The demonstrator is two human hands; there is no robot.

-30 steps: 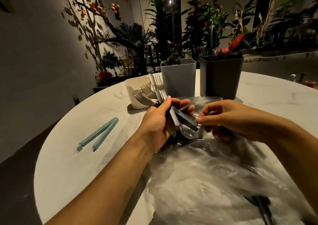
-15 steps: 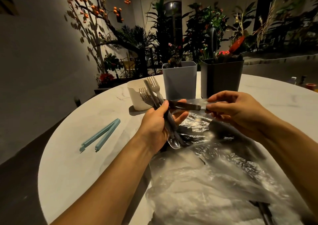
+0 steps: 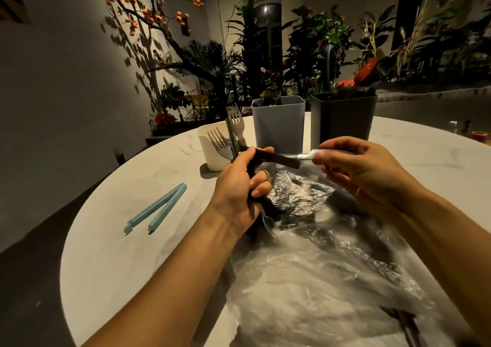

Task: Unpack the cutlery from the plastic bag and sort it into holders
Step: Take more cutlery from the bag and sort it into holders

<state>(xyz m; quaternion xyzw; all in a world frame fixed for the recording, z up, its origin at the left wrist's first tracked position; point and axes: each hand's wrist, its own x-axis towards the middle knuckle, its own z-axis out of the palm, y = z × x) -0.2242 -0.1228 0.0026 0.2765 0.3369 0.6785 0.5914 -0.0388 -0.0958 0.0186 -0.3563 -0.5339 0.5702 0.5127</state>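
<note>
My left hand (image 3: 239, 190) grips a bunch of cutlery (image 3: 233, 139) above the table, fork heads sticking up past its thumb. A dark-handled piece (image 3: 276, 158) pokes sideways out of that bunch. My right hand (image 3: 356, 168) pinches a small white piece (image 3: 308, 156) at the tip of that handle. The crumpled clear plastic bag (image 3: 318, 280) lies under both hands, with one dark utensil (image 3: 406, 322) still inside near its lower right. Three holders stand behind: cream (image 3: 210, 150), light grey (image 3: 279, 126) and dark grey (image 3: 342, 120).
A light blue bag clip (image 3: 156, 210) lies open on the round marble table (image 3: 119, 253) to the left. Potted plants and a branch with orange berries fill the dark background. The table's edge curves close on the left.
My left hand has turned the bunch more upright. My right hand has slid outward along the dark-handled piece and now pinches a white piece at its tip.
</note>
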